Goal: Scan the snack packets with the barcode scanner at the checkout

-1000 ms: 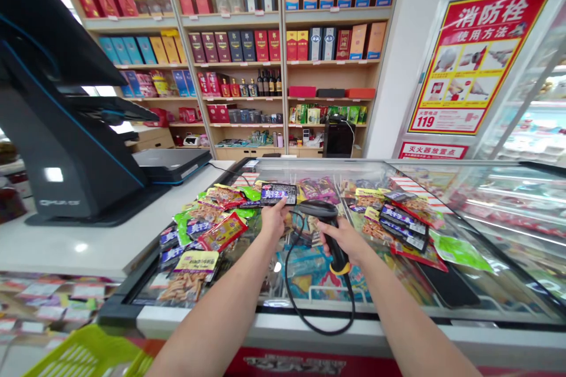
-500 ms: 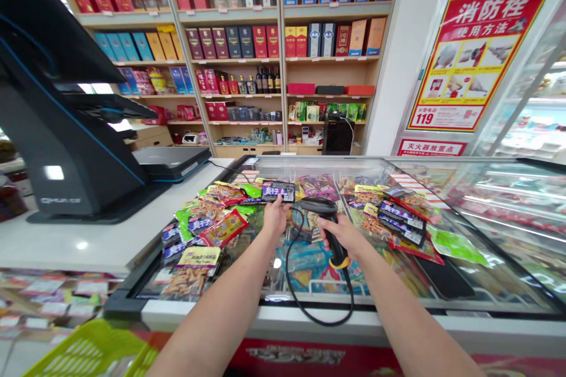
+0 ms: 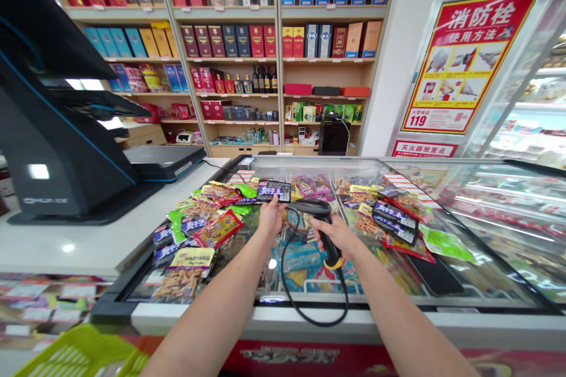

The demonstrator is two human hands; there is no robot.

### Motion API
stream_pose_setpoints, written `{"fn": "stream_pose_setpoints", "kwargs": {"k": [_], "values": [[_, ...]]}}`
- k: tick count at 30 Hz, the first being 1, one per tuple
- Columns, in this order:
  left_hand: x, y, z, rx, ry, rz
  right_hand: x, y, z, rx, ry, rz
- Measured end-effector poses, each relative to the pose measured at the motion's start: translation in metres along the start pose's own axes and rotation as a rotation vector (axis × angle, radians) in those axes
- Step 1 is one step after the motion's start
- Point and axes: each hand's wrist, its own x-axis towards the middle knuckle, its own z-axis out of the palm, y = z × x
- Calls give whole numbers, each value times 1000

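My left hand (image 3: 269,218) pinches a dark snack packet (image 3: 274,191) with blue-white lettering and holds it up over the glass freezer lid (image 3: 477,306). My right hand (image 3: 338,235) grips the handle of a black barcode scanner (image 3: 316,209), whose head sits just right of the packet. The scanner's black cable (image 3: 309,312) loops down over the freezer's front edge. A heap of snack packets (image 3: 207,224) lies to the left of my hands and another pile of packets (image 3: 398,218) to the right.
A black checkout terminal (image 3: 57,147) stands on the white counter (image 3: 88,241) at left. A green basket (image 3: 75,356) shows at the bottom left. Shelves of boxed goods (image 3: 265,41) fill the back wall. A red fire-hydrant poster (image 3: 464,65) hangs at right.
The view has shifted slightly; both hands sit a little further left and up in the picture. The packet and scanner keep the same grip and spacing.
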Motion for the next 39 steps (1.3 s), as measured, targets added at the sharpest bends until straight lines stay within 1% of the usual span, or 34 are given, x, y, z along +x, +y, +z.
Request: {"fn": "stream_pose_setpoints", "kwargs": {"k": [3,7,10,13,15,17,20,22,24,26,29,32,36,39], "values": [[2,-1,0,50,12,23,-1,-3,3,27,-1,-4],[4,-1,0,181,-37,57,0,-4,-2,78,5,8],[5,-2,4,292,-62,57,-5,-7,-15,98,37,29],[3,-8,16,368,-147,25,-16,-13,-33,95,95,22],[0,-16,30,394,-222,-15,-25,-18,-48,109,150,3],[-3,-27,49,410,-286,-74,-34,-22,-65,133,203,-21],[-11,-50,84,434,-357,-164,-47,-26,-91,152,279,-44],[-17,-69,109,449,-382,-197,-56,-28,-108,158,325,-48],[-23,-88,135,472,-399,-199,-64,-29,-123,175,368,-48],[-30,-107,158,523,-418,-170,-72,-30,-137,190,418,-52],[-36,-128,185,717,-429,-87,-81,-28,-155,204,491,-69],[-37,-136,201,987,-384,16,-87,-22,-169,242,532,-100],[-38,-138,209,1412,-299,176,-92,-17,-180,290,541,-155],[-41,-138,211,1530,-324,170,-95,-19,-179,305,575,-159]]}}
